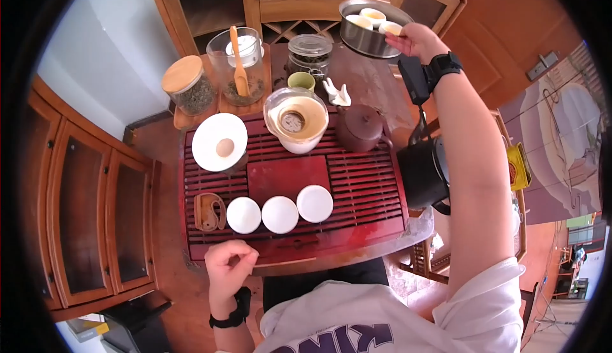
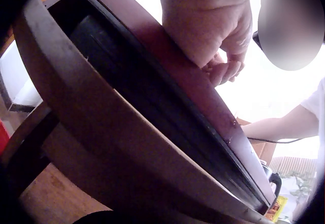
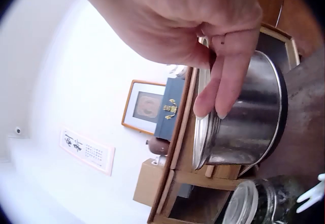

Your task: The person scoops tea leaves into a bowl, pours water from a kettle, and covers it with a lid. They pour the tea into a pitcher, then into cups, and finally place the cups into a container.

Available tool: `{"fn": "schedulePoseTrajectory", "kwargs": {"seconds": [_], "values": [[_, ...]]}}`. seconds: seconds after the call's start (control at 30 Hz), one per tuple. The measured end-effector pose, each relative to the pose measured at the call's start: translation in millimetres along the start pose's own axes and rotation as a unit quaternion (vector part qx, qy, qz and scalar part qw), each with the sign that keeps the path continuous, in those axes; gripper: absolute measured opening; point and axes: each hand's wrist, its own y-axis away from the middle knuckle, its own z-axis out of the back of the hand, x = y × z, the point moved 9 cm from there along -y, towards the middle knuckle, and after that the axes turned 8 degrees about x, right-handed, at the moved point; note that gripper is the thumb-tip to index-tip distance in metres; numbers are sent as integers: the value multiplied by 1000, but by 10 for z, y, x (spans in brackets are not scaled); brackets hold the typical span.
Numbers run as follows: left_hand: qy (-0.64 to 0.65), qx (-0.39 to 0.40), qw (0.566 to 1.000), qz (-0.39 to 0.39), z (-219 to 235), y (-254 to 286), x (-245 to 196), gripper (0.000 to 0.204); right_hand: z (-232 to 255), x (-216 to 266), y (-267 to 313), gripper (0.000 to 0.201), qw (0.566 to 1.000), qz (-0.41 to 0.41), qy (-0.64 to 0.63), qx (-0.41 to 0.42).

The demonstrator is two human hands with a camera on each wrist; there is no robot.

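My right hand [image 1: 417, 41] reaches to the rim of a round metal pot [image 1: 366, 42] at the far right of the table. Several small white cups [image 1: 373, 16] with yellowish insides sit in the pot. A nearer cup [image 1: 389, 28] lies right at my fingertips. In the right wrist view, two fingers [image 3: 232, 84] hang along the pot's outer wall; the rest are hidden, and I cannot tell what they pinch. My left hand [image 1: 229, 265] rests at the front edge of the red tea tray [image 1: 287, 178], fingers loosely curled, holding nothing. Three white cups [image 1: 279, 215] stand near it.
On the tray are a white bowl [image 1: 207, 137], a glass vessel with a strainer [image 1: 296, 127], a brown teapot [image 1: 361, 127] and a wooden piece [image 1: 207, 213]. Behind stand tea jars [image 1: 191, 92] and a green cup [image 1: 301, 81]. A black kettle [image 1: 421, 171] stands right.
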Motion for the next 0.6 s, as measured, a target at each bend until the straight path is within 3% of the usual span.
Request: {"fn": "schedulePoseTrajectory", "kwargs": {"seconds": [0.13, 0.23, 0.43, 0.47, 0.6], "values": [[45, -3, 999, -14, 34, 11, 88, 7, -6, 425, 548, 32, 997, 62, 16, 35], [64, -9, 998, -21, 33, 4, 103, 7, 94, 637, 1037, 17, 996, 57, 54, 46], [37, -35, 997, -58, -324, -9, -249, 13, 213, 687, 2111, 13, 989, 34, 124, 75], [-8, -39, 995, -96, -396, -8, -349, 18, 212, 623, 2313, 17, 987, 26, 124, 96], [-1, 7, 980, -196, -817, -37, -664, 74, 253, 200, 3049, 20, 981, -31, 93, 168]]}}
